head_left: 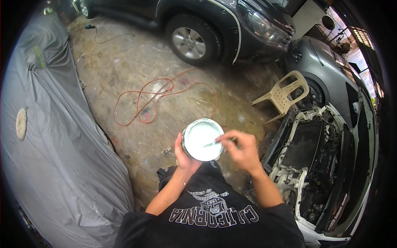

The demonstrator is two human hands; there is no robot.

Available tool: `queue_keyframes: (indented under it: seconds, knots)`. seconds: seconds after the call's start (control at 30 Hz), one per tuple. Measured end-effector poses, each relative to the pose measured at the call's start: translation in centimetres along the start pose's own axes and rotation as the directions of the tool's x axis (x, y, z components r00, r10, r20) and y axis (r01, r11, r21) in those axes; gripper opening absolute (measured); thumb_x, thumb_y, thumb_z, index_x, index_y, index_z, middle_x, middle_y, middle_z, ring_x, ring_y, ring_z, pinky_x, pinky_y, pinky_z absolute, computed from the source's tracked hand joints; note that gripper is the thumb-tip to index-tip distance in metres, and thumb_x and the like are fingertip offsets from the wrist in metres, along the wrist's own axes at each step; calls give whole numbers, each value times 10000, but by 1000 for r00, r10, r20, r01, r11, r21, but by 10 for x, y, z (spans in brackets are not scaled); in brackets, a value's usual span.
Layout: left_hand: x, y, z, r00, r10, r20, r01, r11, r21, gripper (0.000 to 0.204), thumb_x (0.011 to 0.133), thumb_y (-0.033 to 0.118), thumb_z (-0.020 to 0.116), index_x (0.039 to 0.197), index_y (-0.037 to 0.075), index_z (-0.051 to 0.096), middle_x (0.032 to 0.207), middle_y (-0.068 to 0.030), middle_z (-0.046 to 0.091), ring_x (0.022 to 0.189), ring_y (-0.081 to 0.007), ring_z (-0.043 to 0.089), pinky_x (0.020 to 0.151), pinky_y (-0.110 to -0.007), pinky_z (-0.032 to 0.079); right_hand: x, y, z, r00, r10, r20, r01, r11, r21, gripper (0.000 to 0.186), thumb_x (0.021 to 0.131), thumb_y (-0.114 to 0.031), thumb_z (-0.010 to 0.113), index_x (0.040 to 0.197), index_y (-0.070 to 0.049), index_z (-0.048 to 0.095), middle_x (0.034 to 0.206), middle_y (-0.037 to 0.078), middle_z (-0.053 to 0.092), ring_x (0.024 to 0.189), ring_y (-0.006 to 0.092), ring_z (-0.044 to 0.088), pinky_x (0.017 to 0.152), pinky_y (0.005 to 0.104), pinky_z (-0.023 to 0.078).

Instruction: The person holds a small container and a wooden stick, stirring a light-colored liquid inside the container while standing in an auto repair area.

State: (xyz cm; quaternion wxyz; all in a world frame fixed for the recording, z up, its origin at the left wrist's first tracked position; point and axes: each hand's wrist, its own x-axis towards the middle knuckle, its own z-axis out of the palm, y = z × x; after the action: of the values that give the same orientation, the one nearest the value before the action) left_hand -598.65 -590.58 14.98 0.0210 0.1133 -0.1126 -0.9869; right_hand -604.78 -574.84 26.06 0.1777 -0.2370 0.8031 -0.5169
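Observation:
My left hand (187,160) is wrapped round the side and underside of an open round can (203,120), lifted in front of my chest. Pale, whitish paint-like stuff (199,135) fills the can's mouth. Over its right rim reaches my right hand (243,149), fingers pinched on a thin stirring stick (210,144). The stick's far end lies in or just above the pale stuff; blur hides which. My left fingers behind the can are partly out of sight.
A red cord (156,95) lies looped on the stained concrete floor (103,62). To the right are a beige plastic chair (285,93) and a car's exposed front end (306,165). A grey-covered vehicle (62,165) borders the left; a dark car (225,35) stands ahead.

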Motion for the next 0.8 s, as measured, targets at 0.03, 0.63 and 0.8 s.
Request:
queue_keyframes:
  seconds: [0.03, 0.63, 0.8]
  knots:
    - [1, 2, 1, 1000, 11, 4, -11, 1000, 19, 699, 981, 585, 342, 1423, 63, 489, 1392, -134, 559, 1262, -313, 551, 1059, -465, 447, 8, 2, 0, 978, -78, -192, 67, 996, -61, 110, 872, -55, 668, 954, -17, 730, 912, 108, 745, 766, 166, 693, 670, 278, 517]
    - [0, 1, 3, 999, 10, 46, -11, 1000, 2, 685, 982, 586, 360, 1414, 74, 503, 1388, -125, 564, 1275, -309, 537, 1080, -453, 424, 12, -4, 12, 926, -153, -346, 132, 988, -85, 111, 857, -26, 685, 951, -7, 741, 934, 135, 747, 843, 216, 724, 746, 314, 549]
    - [-1, -2, 1, 1000, 18, 8, -18, 1000, 7, 681, 981, 585, 366, 1411, 77, 507, 1386, -122, 566, 1276, -305, 536, 1082, -448, 423, 7, -2, 13, 953, -219, -211, 192, 971, -140, 107, 855, -50, 697, 946, -8, 736, 921, 136, 743, 838, 232, 726, 743, 316, 551]
